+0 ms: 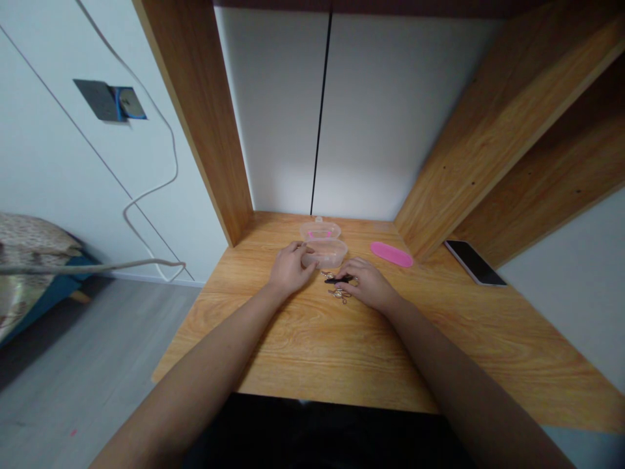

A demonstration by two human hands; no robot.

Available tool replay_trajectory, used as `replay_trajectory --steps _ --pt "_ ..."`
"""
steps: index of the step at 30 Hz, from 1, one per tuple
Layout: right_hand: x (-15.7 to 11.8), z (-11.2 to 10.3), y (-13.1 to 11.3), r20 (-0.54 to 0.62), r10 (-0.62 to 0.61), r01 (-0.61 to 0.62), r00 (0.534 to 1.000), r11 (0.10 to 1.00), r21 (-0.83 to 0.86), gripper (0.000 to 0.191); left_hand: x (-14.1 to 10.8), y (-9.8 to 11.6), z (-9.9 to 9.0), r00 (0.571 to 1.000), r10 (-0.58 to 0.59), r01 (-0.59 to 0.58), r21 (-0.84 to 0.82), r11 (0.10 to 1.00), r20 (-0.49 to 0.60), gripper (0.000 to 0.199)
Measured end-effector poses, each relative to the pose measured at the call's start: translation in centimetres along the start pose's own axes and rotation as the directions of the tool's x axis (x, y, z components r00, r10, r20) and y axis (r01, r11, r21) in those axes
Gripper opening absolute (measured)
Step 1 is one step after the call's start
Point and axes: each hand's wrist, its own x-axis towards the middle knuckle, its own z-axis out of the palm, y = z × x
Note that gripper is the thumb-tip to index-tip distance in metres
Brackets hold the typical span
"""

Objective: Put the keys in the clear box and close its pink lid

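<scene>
A clear plastic case (329, 254) lies on the wooden desktop, its hinged lid (319, 230) thrown back toward the wall. My left hand (291, 268) grips the left end of the case, with the thumb in front and the fingers at the rim. Just in front of the case, my right hand (364, 281) pinches a small black object (338, 280); its kind is too small to make out. Beside and below those fingers lie several small gold-coloured metal pieces (338, 294), partly covered by the hand.
To the right of the case is a flat pink oval piece (391, 254). Farther right, a phone (474, 263) lies dark-screened near a slanted wooden panel (454, 169). A white cable (174, 150) hangs along the left wall, past an open socket box (131, 103). The desktop (332, 358) ends close to my body.
</scene>
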Motion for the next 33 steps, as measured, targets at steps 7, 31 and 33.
replay_trajectory --steps 7,31,33 --pt "-0.05 0.01 -0.13 -0.03 -0.01 0.01 1.0 1.0 0.02 0.017 0.01 -0.06 0.04 1.0 0.004 -0.004 -0.017 1.0 0.0 0.028" --pt "-0.04 0.58 -0.25 -0.043 0.026 -0.028 0.999 0.998 -0.059 0.015 -0.02 -0.01 0.03 1.0 0.006 -0.006 -0.009 1.0 -0.005 0.029" --pt "-0.08 0.39 -0.25 -0.06 0.034 -0.038 0.998 0.998 -0.057 0.016 -0.03 0.01 -0.02 1.0 0.008 -0.008 -0.009 1.0 -0.002 0.029"
